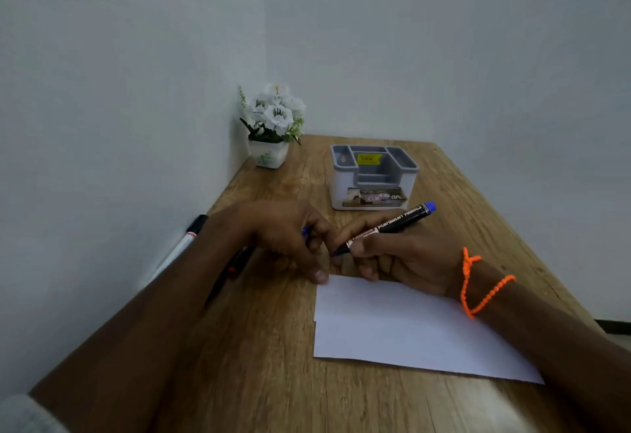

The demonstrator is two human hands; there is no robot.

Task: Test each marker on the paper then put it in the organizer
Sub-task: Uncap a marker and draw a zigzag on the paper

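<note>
My right hand (406, 262) grips a black permanent marker (392, 224) with a blue end, its tip pointing down-left just beyond the far edge of the white paper (403, 330). My left hand (283, 234) is closed at the marker's tip end, with a small blue cap (305, 230) showing between its fingers. The grey and white organizer (372, 176) stands behind the hands, its compartments open at the top. A white-bodied marker (184, 245) with a black cap lies along the left wall. A dark marker with a red band (230, 272) lies partly under my left forearm.
A small white pot of white artificial flowers (271, 125) stands in the far left corner of the wooden table (239, 381). Walls close the table's left and far sides. An orange beaded cord (478, 289) circles my right wrist.
</note>
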